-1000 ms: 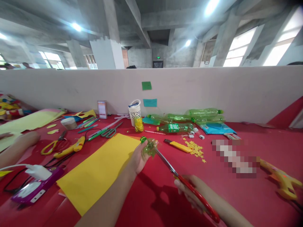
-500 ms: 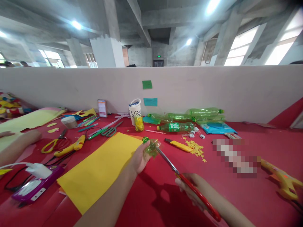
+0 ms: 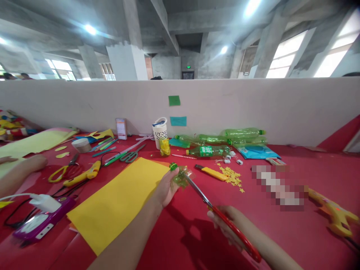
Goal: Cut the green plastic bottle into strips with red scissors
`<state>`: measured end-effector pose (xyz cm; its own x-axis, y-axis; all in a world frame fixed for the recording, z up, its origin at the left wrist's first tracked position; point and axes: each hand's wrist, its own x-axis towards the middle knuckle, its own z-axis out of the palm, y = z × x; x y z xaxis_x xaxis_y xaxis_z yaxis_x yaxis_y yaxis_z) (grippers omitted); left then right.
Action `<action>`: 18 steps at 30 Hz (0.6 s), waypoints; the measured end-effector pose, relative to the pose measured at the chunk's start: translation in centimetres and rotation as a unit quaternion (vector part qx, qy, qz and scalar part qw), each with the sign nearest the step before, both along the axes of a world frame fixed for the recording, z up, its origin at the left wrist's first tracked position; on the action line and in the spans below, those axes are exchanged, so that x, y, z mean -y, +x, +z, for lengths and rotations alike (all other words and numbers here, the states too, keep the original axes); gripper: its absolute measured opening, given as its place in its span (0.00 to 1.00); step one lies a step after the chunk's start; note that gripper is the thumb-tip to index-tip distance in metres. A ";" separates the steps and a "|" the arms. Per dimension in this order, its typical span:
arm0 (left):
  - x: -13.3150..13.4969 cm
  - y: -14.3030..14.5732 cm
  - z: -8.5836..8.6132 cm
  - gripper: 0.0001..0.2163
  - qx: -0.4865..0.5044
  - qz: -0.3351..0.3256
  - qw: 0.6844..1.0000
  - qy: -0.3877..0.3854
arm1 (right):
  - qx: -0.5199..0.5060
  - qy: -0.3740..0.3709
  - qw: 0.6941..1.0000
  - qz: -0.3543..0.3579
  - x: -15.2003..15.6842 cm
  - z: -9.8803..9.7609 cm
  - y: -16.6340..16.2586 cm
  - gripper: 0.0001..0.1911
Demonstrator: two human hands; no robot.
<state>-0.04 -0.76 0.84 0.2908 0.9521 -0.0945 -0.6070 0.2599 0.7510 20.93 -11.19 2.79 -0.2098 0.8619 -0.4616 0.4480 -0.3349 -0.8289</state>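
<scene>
Between the thumb and fingers of my left hand is a cut green bottle top, its green cap pointing away from me. My right hand is wrapped around the red handles of a pair of scissors. Their metal blades reach up and left onto the cut plastic; how far the blades are parted is hard to make out. Just right of the bottle top lies a yellow utility knife, beside a pile of yellow paper stars. Yellow paper lies under my left forearm.
Several green bottles lie along the white partition near a patterned cup. A yellow glue gun rests at right. At left are a purple power strip, scissors, pens and another person's hand.
The cut edge of the bottle top spreads slightly further right around the scissor blades. Both hands stay in nearly the same place, and the whole view shifts very slightly.
</scene>
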 end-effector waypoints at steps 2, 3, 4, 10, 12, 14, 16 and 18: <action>0.0 0.0 0.0 0.10 -0.002 0.004 1.000 0.001 | 0.015 0.004 1.000 0.002 0.0 0.1 0.0 0.23; 0.0 -0.1 0.0 0.10 -0.005 0.007 1.000 -0.001 | 0.025 0.005 1.000 0.001 0.0 0.2 -0.1 0.23; -0.1 -0.1 0.1 0.10 -0.008 0.008 1.000 -0.001 | 0.034 0.006 0.999 0.002 0.0 0.5 -0.2 0.23; 0.0 -0.2 0.3 0.09 -0.014 0.012 1.000 0.010 | 0.069 -0.010 0.997 -0.015 -0.1 1.6 -1.1 0.24; 0.0 -0.3 0.3 0.09 -0.017 0.017 1.000 0.010 | 0.075 -0.006 0.997 -0.021 0.0 1.4 -1.3 0.24; -0.1 -0.4 0.4 0.08 -0.019 0.024 0.999 0.013 | 0.072 -0.003 0.997 -0.031 0.1 0.9 -1.3 0.23; 0.0 -0.4 0.5 0.08 -0.024 0.028 0.999 0.014 | 0.042 -0.005 0.999 -0.031 0.2 0.5 -1.1 0.23; 0.1 -0.4 0.6 0.08 -0.035 0.031 0.999 0.013 | 0.002 -0.005 1.000 -0.015 0.3 0.2 -0.7 0.23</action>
<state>-0.46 -0.83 1.44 0.2256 0.9703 -0.0872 -0.5677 0.2036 0.7976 20.18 -11.49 2.99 -0.1830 0.8631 -0.4707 0.4408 -0.3559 -0.8240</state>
